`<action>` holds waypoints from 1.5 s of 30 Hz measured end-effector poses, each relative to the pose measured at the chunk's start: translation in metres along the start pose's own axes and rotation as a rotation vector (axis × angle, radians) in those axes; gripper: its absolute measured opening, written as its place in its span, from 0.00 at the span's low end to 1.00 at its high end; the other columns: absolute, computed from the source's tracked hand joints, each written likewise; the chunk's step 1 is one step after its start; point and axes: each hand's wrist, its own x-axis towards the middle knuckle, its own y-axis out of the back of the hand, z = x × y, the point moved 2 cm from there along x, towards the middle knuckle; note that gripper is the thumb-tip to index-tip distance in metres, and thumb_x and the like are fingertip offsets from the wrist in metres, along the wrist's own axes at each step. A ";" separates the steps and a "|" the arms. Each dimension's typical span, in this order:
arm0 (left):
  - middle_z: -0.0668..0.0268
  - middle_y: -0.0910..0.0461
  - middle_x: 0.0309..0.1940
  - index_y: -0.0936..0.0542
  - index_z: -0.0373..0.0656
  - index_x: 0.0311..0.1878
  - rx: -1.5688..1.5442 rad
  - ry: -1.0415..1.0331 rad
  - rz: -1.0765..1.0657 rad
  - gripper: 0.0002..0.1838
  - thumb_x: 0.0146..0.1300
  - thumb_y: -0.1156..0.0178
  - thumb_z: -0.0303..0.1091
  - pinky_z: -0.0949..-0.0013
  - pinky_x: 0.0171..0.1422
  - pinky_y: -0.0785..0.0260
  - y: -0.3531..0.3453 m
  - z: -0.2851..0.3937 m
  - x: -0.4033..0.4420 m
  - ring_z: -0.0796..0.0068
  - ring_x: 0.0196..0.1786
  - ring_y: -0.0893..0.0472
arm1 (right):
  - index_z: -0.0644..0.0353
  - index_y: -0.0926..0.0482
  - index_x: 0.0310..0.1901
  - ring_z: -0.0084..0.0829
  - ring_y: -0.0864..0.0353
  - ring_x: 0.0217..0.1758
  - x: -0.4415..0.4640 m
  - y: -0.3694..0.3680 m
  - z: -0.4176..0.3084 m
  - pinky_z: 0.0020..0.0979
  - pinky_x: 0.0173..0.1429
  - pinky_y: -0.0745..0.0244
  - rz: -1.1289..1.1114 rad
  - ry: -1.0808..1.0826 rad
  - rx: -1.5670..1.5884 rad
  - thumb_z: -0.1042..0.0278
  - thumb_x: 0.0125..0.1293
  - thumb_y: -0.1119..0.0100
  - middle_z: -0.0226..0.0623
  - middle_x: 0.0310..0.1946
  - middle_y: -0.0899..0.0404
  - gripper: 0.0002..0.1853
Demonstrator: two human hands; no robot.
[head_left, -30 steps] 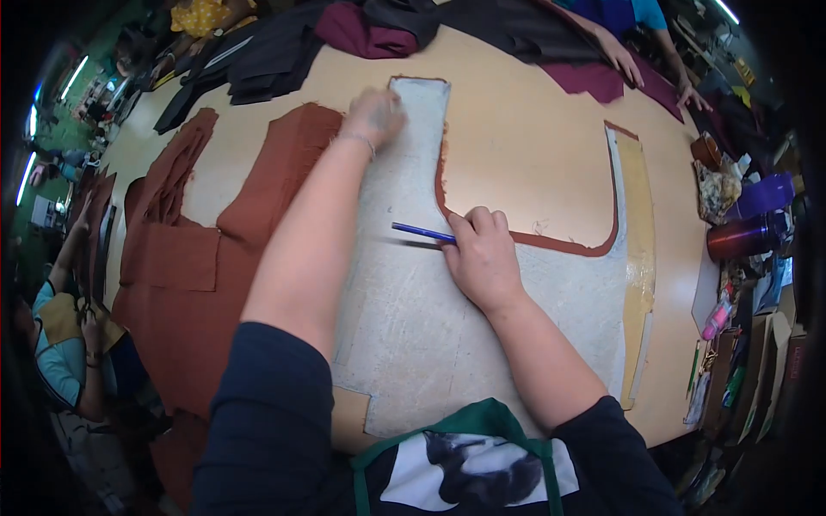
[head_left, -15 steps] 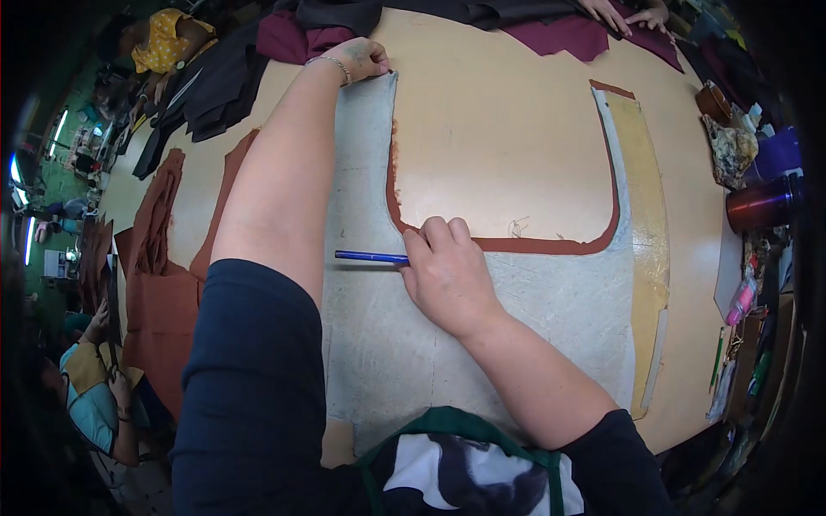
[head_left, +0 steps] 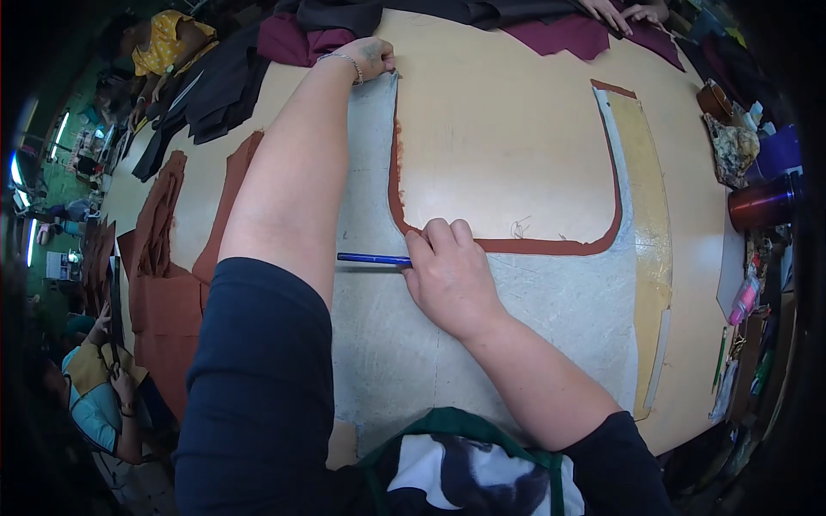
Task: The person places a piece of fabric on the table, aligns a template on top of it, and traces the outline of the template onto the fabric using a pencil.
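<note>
A pale grey pattern sheet (head_left: 516,318) with a U-shaped cut-out lies before me. Rust-brown fabric (head_left: 542,247) shows as a narrow border along the cut-out's edge. My right hand (head_left: 454,279) is closed around a blue pen (head_left: 372,258), which points left. Its fingertips rest on the brown border at the lower left of the cut-out. Stretched far forward, my left hand (head_left: 372,60) is closed in a pinch at the sheet's upper left corner, by the top of the border. What lies between those fingertips is hidden.
Brown fabric pieces (head_left: 163,318) lie to the left, dark cloth (head_left: 228,95) beyond them. A yellowish strip (head_left: 651,215) runs along the sheet's right side. A metallic cup (head_left: 761,202) stands at the right edge. Another person's hands (head_left: 624,15) touch maroon cloth (head_left: 559,39) at the far side.
My left hand has shifted slightly right, its fingers still together at the corner. My right hand and the pen look almost unmoved.
</note>
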 end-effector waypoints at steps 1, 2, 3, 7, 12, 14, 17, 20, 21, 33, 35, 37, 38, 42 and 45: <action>0.63 0.23 0.26 0.25 0.40 0.32 -0.011 0.004 0.005 0.04 0.54 0.45 0.30 0.70 0.39 0.35 0.001 0.002 -0.003 0.71 0.31 0.25 | 0.64 0.29 0.26 0.35 0.33 0.35 0.000 0.000 0.000 0.31 0.31 0.27 -0.002 -0.002 -0.002 0.73 0.45 0.47 0.38 0.29 0.34 0.05; 0.63 0.23 0.26 0.24 0.40 0.32 -0.015 -0.001 0.012 0.05 0.54 0.45 0.30 0.70 0.40 0.35 0.000 0.002 -0.003 0.71 0.32 0.25 | 0.64 0.29 0.26 0.35 0.33 0.35 0.000 0.000 0.000 0.31 0.31 0.27 -0.004 -0.002 -0.005 0.73 0.45 0.47 0.38 0.30 0.33 0.05; 0.63 0.22 0.27 0.24 0.40 0.32 -0.018 -0.005 0.019 0.05 0.54 0.44 0.30 0.70 0.40 0.34 -0.001 0.002 -0.003 0.70 0.32 0.25 | 0.64 0.29 0.26 0.35 0.33 0.35 0.000 0.000 0.000 0.31 0.31 0.27 -0.006 -0.001 -0.006 0.73 0.45 0.47 0.38 0.30 0.33 0.06; 0.61 0.22 0.30 0.23 0.40 0.35 -0.069 -0.072 0.117 0.08 0.54 0.43 0.32 0.70 0.43 0.33 -0.009 -0.008 -0.003 0.69 0.35 0.23 | 0.63 0.28 0.26 0.35 0.32 0.35 0.000 0.000 0.000 0.31 0.31 0.27 -0.007 -0.003 -0.003 0.72 0.45 0.46 0.38 0.30 0.33 0.06; 0.59 0.23 0.32 0.23 0.39 0.37 -0.071 -0.092 0.656 0.10 0.55 0.43 0.34 0.70 0.43 0.33 -0.012 -0.038 -0.039 0.68 0.36 0.23 | 0.62 0.28 0.27 0.35 0.32 0.35 0.000 0.000 0.000 0.30 0.31 0.28 -0.008 0.012 -0.023 0.71 0.44 0.44 0.38 0.30 0.33 0.07; 0.57 0.23 0.31 0.22 0.39 0.35 -0.094 -0.095 0.803 0.10 0.54 0.43 0.35 0.68 0.42 0.33 -0.003 -0.058 -0.077 0.63 0.36 0.24 | 0.63 0.27 0.28 0.35 0.32 0.36 0.000 0.000 -0.001 0.31 0.32 0.28 -0.020 0.006 -0.039 0.70 0.43 0.43 0.38 0.30 0.33 0.09; 0.58 0.24 0.30 0.22 0.38 0.33 -0.142 0.119 0.840 0.08 0.54 0.43 0.33 0.69 0.39 0.34 0.012 -0.049 -0.159 0.64 0.33 0.25 | 0.64 0.26 0.31 0.36 0.33 0.36 0.001 0.002 -0.003 0.32 0.34 0.28 -0.011 0.004 -0.027 0.70 0.42 0.41 0.38 0.31 0.33 0.12; 0.62 0.25 0.28 0.24 0.36 0.33 -0.375 0.083 0.825 0.06 0.55 0.45 0.29 0.75 0.35 0.36 0.009 -0.008 -0.240 0.74 0.30 0.28 | 0.64 0.26 0.34 0.38 0.33 0.37 0.002 0.002 -0.004 0.34 0.37 0.30 -0.024 0.002 -0.020 0.70 0.42 0.39 0.39 0.31 0.32 0.14; 0.62 0.26 0.28 0.24 0.35 0.33 -0.405 0.106 0.786 0.06 0.55 0.45 0.28 0.76 0.35 0.36 0.008 0.014 -0.268 0.76 0.29 0.29 | 0.65 0.25 0.34 0.39 0.33 0.37 0.001 0.001 -0.005 0.34 0.37 0.30 -0.037 0.002 -0.021 0.70 0.42 0.39 0.39 0.31 0.32 0.15; 0.60 0.36 0.55 0.28 0.44 0.50 -0.316 0.127 0.357 0.19 0.54 0.44 0.37 0.57 0.58 0.43 -0.101 0.167 -0.433 0.60 0.60 0.40 | 0.62 0.26 0.37 0.40 0.34 0.36 -0.005 -0.007 -0.013 0.37 0.39 0.33 0.044 0.111 -0.191 0.71 0.45 0.41 0.40 0.32 0.32 0.14; 0.63 0.44 0.62 0.33 0.48 0.57 -0.160 0.183 0.246 0.24 0.56 0.47 0.43 0.50 0.63 0.50 -0.112 0.174 -0.437 0.60 0.67 0.50 | 0.61 0.25 0.37 0.40 0.33 0.36 -0.003 -0.010 -0.012 0.37 0.40 0.33 0.060 0.137 -0.231 0.70 0.46 0.41 0.41 0.32 0.31 0.13; 0.63 0.51 0.65 0.39 0.53 0.61 -0.142 0.180 0.203 0.28 0.58 0.50 0.48 0.45 0.63 0.56 -0.121 0.170 -0.437 0.59 0.68 0.55 | 0.61 0.25 0.36 0.40 0.33 0.37 -0.004 -0.011 -0.014 0.37 0.40 0.33 0.095 0.160 -0.223 0.70 0.47 0.41 0.41 0.32 0.31 0.13; 0.63 0.54 0.67 0.42 0.55 0.63 -0.141 0.179 0.180 0.29 0.58 0.52 0.50 0.43 0.64 0.58 -0.125 0.170 -0.438 0.59 0.69 0.57 | 0.61 0.25 0.36 0.40 0.32 0.37 -0.003 -0.010 -0.014 0.36 0.40 0.33 0.122 0.182 -0.200 0.70 0.47 0.41 0.41 0.32 0.31 0.12; 0.62 0.44 0.62 0.34 0.46 0.57 -0.469 0.135 0.366 0.22 0.60 0.51 0.40 0.55 0.65 0.54 -0.122 0.157 -0.443 0.62 0.67 0.49 | 0.62 0.25 0.35 0.35 0.30 0.38 -0.022 0.013 -0.003 0.35 0.40 0.33 0.270 0.220 -0.020 0.69 0.51 0.41 0.39 0.33 0.28 0.10; 0.61 0.33 0.53 0.27 0.41 0.49 -0.870 0.158 0.764 0.14 0.60 0.50 0.32 0.65 0.61 0.44 -0.132 0.124 -0.457 0.65 0.58 0.36 | 0.61 0.25 0.34 0.26 0.30 0.37 -0.055 0.057 0.012 0.29 0.38 0.36 0.287 -0.356 0.486 0.65 0.57 0.46 0.31 0.33 0.27 0.09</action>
